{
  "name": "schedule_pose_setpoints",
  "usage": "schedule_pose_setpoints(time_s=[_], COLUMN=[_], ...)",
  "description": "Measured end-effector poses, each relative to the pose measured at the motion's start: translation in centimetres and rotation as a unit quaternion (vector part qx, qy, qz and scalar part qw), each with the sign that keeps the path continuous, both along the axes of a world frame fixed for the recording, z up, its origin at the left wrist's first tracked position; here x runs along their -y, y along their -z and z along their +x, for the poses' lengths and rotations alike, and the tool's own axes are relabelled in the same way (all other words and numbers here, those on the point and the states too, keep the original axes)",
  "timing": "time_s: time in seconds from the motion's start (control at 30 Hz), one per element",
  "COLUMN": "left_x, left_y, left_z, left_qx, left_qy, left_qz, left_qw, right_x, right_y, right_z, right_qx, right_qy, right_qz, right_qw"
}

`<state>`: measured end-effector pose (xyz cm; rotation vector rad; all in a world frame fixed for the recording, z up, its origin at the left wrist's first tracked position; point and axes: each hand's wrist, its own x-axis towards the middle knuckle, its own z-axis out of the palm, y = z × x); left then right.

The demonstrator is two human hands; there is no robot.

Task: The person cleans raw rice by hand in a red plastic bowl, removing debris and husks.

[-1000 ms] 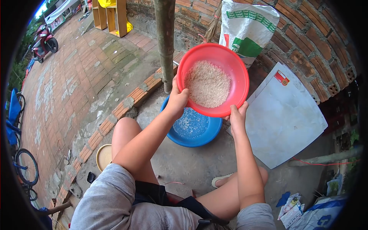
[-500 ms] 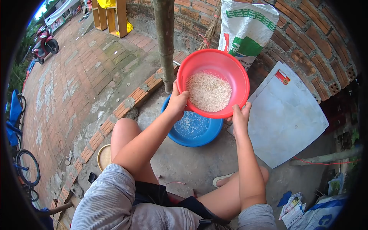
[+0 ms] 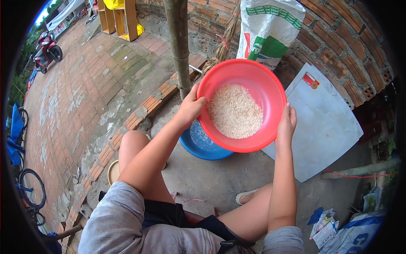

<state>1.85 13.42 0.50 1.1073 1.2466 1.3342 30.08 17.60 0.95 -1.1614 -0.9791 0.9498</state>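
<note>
Between my two hands is a red plastic basin (image 3: pixel 274 99), held up off the ground. Pale grain that looks like rice (image 3: pixel 234 111) lies heaped in it, mostly toward the left and lower side. My left hand (image 3: pixel 192 109) grips the left rim, thumb over the edge. On the right rim, my right hand (image 3: pixel 286 126) is closed with its fingers partly hidden behind the wall. Below the red basin a blue basin (image 3: pixel 207 153) stands on the concrete, partly covered from view, with some pale grains or bits inside.
A bamboo post (image 3: pixel 177 46) rises behind the basins, beside a straw broom (image 3: pixel 224 46) and a white-and-green sack (image 3: pixel 270 29) against the brick wall. A pale flat board (image 3: pixel 317 135) lies at right. A low brick edging (image 3: pixel 135 120) runs along the left.
Both hands have carried the red basin to the right and slightly closer to me. The grain has shifted inside it, and the blue basin is covered on its right side.
</note>
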Motion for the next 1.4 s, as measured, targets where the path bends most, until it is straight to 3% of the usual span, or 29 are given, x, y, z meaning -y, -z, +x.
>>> schedule_pose_setpoints(time_s=[0.07, 0.13, 0.2, 0.27, 0.33, 0.4, 0.47, 0.6, 0.67, 0.7, 0.77, 0.83, 0.87, 0.93, 1.03, 1.07, 1.1, 1.2, 1.3, 1.33, 1.4], left_x=[0.1, -0.1, 0.3, 0.1, 0.5, 0.4, 0.3, 0.5, 0.6, 0.6, -0.1, 0.0, 0.1, 1.3, 0.4, 0.3, 0.3, 0.0, 1.4, 1.0, -0.2], left_y=[0.2, 1.2, 1.7, 2.2, -0.3, -0.6, 0.2, -2.0, -2.2, -1.0, 1.4, 1.4, 1.4, -1.7, -0.7, -0.3, 0.2, -0.1, -3.0, -2.3, 0.3], left_z=[0.4, 0.6, 0.8, 0.5, 0.5, 0.6, 0.1, 0.4, 1.0, 0.9, 1.2, 1.2, 1.1, 1.5, 0.7, 0.7, 0.8, 0.7, 0.7, 0.6, 0.4], left_qx=[-0.003, -0.036, -0.065, -0.143, -0.152, -0.087, -0.059, 0.013, 0.237, 0.308, 0.341, 0.388, 0.387, 0.309, 0.309, 0.337, 0.336, 0.384, 0.272, 0.272, 0.364], left_qy=[-0.006, -0.016, -0.014, -0.058, -0.058, -0.035, 0.001, 0.019, 0.028, 0.034, 0.02, 0.019, 0.02, 0.008, 0.028, 0.017, 0.016, 0.02, 0.035, 0.035, 0.028], left_qz=[0.028, -0.077, -0.104, 0.002, 0.016, 0.079, 0.037, 0.081, 0.103, -0.014, -0.057, -0.109, -0.104, 0.012, -0.043, -0.095, -0.098, -0.072, 0.064, 0.062, -0.079], left_qw=[1.0, 0.996, 0.992, 0.988, 0.987, 0.993, 0.998, 0.996, 0.966, 0.951, 0.938, 0.915, 0.916, 0.951, 0.95, 0.937, 0.937, 0.92, 0.96, 0.96, 0.928], right_x=[-0.3, -1.3, -1.4, -1.0, -0.3, -0.5, -1.3, -0.2, 0.0, -0.5, -1.3, -0.5, -0.2, 0.5, 0.9, 0.3, 0.4, 0.8, 1.8, 2.1, 1.0], right_y=[-0.9, 0.5, 1.7, 1.6, -0.2, 0.3, 3.1, 1.5, 0.3, 0.9, 3.2, 2.5, 2.0, -0.1, -0.4, 1.7, 2.3, 2.5, 0.2, -0.3, 3.0], right_z=[0.2, 0.8, 0.9, 0.9, 0.2, 0.1, 0.7, -0.1, -0.6, -0.4, -0.1, -0.4, -0.4, -0.8, -1.8, -1.5, -1.8, -1.7, -2.4, -2.7, -2.0], right_qx=[-0.014, 0.015, 0.016, 0.078, 0.03, -0.021, 0.035, 0.013, -0.097, -0.093, -0.041, -0.036, -0.029, -0.045, -0.098, -0.084, -0.069, -0.071, -0.092, -0.124, -0.105], right_qy=[-0.008, -0.025, -0.008, 0.004, -0.002, -0.006, -0.007, -0.005, -0.039, -0.042, -0.004, -0.007, -0.007, -0.006, 0.004, 0.009, 0.015, 0.015, 0.007, 0.005, 0.014], right_qz=[0.02, -0.029, -0.066, -0.006, 0.026, 0.054, -0.048, -0.009, 0.025, 0.028, -0.108, -0.082, -0.059, -0.016, 0.016, -0.045, -0.106, -0.066, -0.01, -0.005, -0.06], right_qw=[1.0, 0.999, 0.998, 0.997, 0.999, 0.998, 0.998, 1.0, 0.994, 0.994, 0.993, 0.996, 0.998, 0.999, 0.995, 0.995, 0.992, 0.995, 0.996, 0.992, 0.993])
